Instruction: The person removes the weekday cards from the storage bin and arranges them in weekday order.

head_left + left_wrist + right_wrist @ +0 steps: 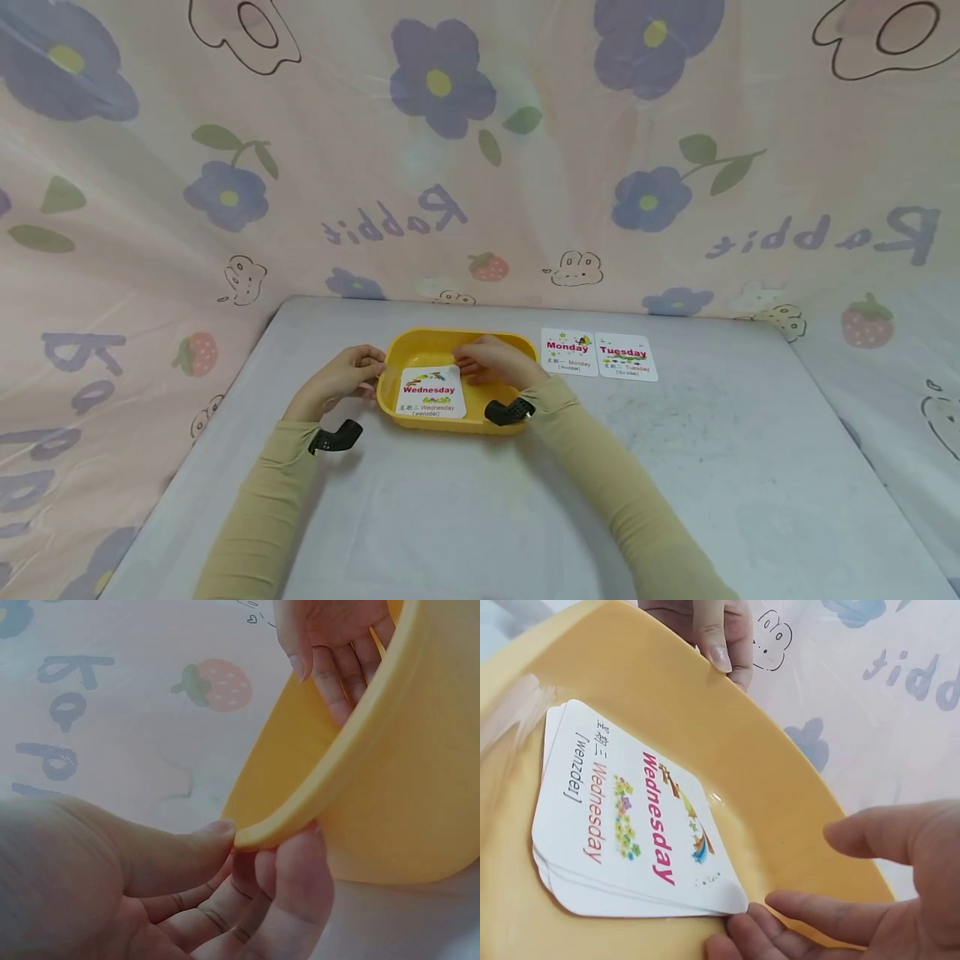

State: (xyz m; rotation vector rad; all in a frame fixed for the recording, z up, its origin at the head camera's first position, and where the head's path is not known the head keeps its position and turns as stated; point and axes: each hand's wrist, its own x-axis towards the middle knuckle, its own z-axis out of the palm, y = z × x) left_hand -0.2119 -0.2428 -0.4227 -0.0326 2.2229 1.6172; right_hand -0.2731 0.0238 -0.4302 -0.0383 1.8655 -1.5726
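The left hand (341, 379) grasps the left rim of the yellow tray (420, 340). In the left wrist view the thumb lies on top of the rim and the curled fingers (289, 889) press up from beneath it, so the edge is pinched between them.

The right hand (497, 362) reaches into the yellow tray from its right side. In the right wrist view its fingertips (739, 941) touch the near corner of the card stack (622, 825) lying on the tray floor; the thumb stands apart above the fingers, and no card is gripped (fingers are only slightly bent, resting against the stack edge).

The card stack lies flat inside the yellow tray, toward its front half. The top card reads "Wednesday" in red, with a small flower and rainbow picture. Several card edges show beneath it, slightly fanned.

Just right of the yellow tray, two more cards lie face up on the grey table (675, 467), side by side with their edges touching: the Monday card (568, 352) nearer the tray, the Tuesday card (626, 357) beyond it.

Both forearms wear tan sleeves, each with a black wrist mount (335, 437) at the cuff. Behind the yellow tray, a pink floral cloth (480, 167) printed with purple flowers, strawberries and the word "Rabbit" backs the table.
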